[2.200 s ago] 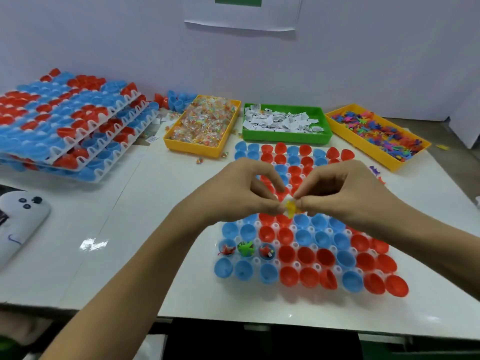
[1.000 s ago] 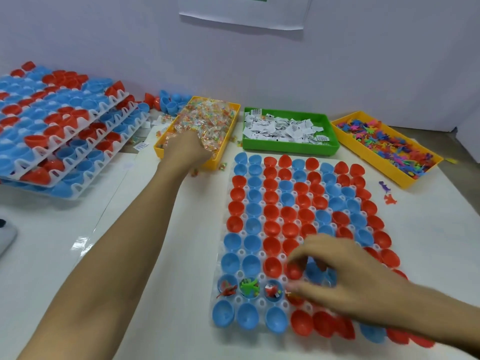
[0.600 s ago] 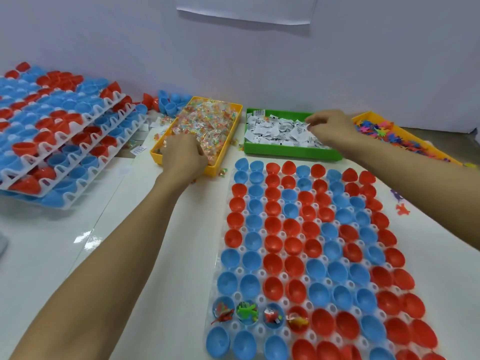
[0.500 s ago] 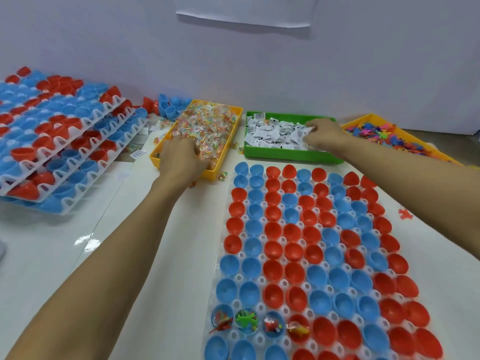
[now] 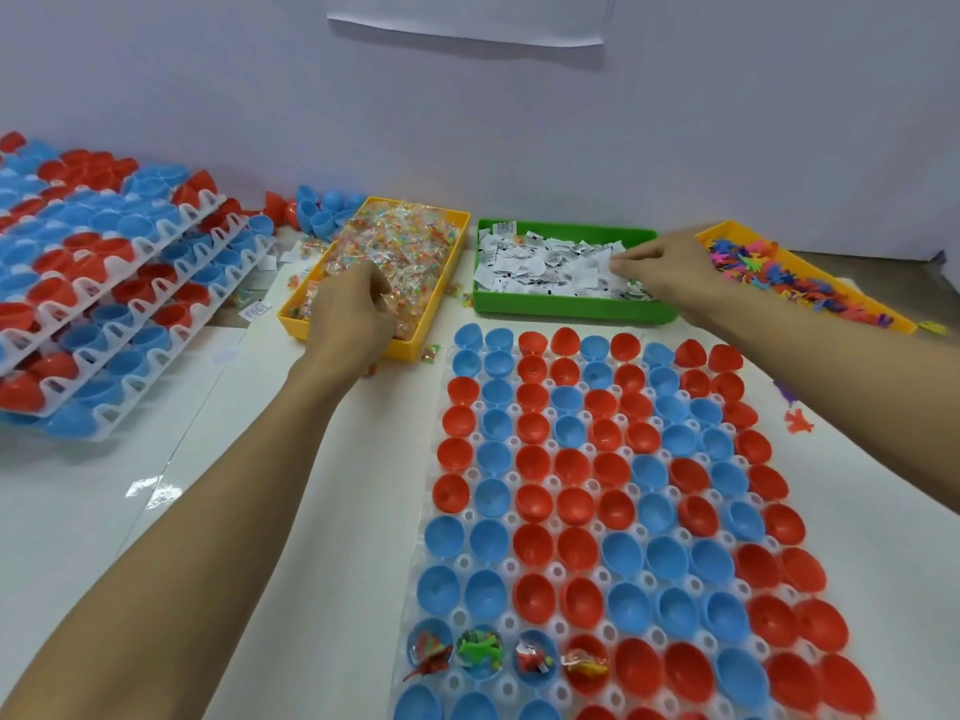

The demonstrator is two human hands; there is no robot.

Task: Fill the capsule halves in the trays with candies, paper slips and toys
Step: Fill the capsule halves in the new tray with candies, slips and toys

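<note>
Nearest row of tray: the white plastic tray of red and blue capsule halves (image 5: 524, 566) lay on the white table (image 5: 93, 537); its closest row was cut off by the frame edge and showed no contents.
Filled halves: four in one row, second from the near edge. From the left, a blue half with a red toy (image 5: 428, 652), a blue half with a green toy (image 5: 479, 651), a blue half with a red toy (image 5: 535, 659) and a red half with a yellow-and-red piece (image 5: 586, 665). Wrapped candy seemed present in them; paper slips could not be confirmed.
Progress: four halves done; all other visible halves in this tray were empty, so the task was judged barely begun.
Left hand (image 5: 349, 317): fingers curled down into the wrapped candies, apparently gathering some; the grasp itself was hidden.
Right hand (image 5: 660, 270): thumb and fingertips together on a paper slip at the right end of the slips.
Bins, three: yellow plastic bin of clear-wrapped candies (image 5: 439, 298), green plastic bin of printed paper slips (image 5: 566, 306), yellow plastic bin of multicoloured toys (image 5: 727, 233), side by side beyond the tray.
Spare trays: a stack of at least three trays of capsule halves (image 5: 104, 283), far left.
Loose items: blue capsule halves (image 5: 317, 210) behind the candy bin; two stray toys (image 5: 797, 420) right of the tray.
</note>
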